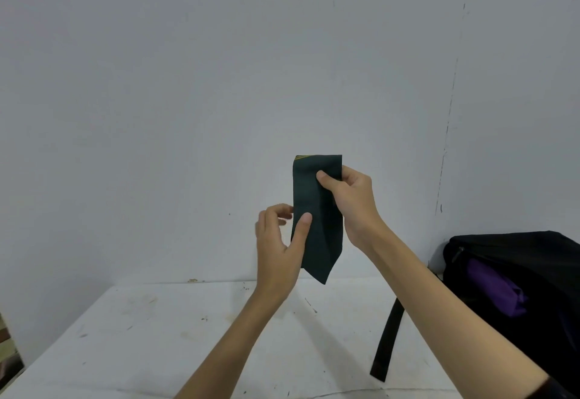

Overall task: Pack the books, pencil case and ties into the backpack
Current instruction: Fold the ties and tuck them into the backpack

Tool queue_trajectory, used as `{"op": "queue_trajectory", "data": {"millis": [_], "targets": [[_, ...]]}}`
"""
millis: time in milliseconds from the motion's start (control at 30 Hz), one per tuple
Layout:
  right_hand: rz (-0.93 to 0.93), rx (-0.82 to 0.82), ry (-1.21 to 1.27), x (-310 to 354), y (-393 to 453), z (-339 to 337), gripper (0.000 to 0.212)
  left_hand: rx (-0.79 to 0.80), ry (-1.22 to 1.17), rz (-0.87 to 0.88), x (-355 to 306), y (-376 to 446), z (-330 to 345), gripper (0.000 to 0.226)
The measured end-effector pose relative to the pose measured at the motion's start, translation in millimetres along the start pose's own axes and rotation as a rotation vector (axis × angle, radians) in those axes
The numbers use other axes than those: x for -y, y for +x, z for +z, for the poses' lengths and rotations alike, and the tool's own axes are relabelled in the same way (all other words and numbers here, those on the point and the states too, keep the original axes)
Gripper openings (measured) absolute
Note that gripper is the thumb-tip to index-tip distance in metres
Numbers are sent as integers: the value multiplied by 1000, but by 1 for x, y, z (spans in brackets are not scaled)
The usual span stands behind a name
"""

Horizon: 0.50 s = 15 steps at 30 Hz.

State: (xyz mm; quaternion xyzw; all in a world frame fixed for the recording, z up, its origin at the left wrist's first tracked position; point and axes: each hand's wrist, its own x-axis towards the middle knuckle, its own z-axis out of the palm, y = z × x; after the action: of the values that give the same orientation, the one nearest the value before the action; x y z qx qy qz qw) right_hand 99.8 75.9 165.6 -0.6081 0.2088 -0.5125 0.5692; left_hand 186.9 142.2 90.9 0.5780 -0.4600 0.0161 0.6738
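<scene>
**A:** What took up most of the view?

**B:** A plain pale grey wall [219, 84], behind both hands. Below the hands ran a white, scuffed tabletop [157, 336] with dark specks and smudges on it.

**A:** And the bag?

**B:** A black fabric backpack [533, 260] lay on the table, to the right of the right hand and lower than it, well apart from both hands. Its top was open, and something purple and soft-looking [499, 285] showed inside; I could not tell what it was. A flat black strap [387, 342] trailed from it over the table, beneath the right forearm.

**A:** Where was the tie?

**B:** A dark green folded cloth tie [317, 210], with thin yellow stripes at its top left corner, was held upright in the air between the two hands, above the far edge of the table. Its pointed end hung downward, just right of the left wrist.

**A:** How did the hands hold it?

**B:** The right hand [351, 200] gripped the upper right edge, thumb pressed on the front and fingers curled behind. The left hand [279, 241] pinched the lower left edge, thumb laid on the front face, fingers bent behind the cloth. Both arms were bare and reached forward.
</scene>
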Motion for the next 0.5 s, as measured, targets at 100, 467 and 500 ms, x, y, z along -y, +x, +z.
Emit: {"op": "queue_trajectory", "data": {"millis": [100, 467, 500], "targets": [[-22, -26, 19, 1, 2, -1, 9, -4, 70, -16, -3, 2, -3, 31], [-6, -25, 34, -5, -1, 2, 9, 191, -113, -261, -5, 8, -3, 15], [-11, -22, 32, -6, -1, 1, 10, 202, -100, -240, -4, 10, -5, 18]]}}
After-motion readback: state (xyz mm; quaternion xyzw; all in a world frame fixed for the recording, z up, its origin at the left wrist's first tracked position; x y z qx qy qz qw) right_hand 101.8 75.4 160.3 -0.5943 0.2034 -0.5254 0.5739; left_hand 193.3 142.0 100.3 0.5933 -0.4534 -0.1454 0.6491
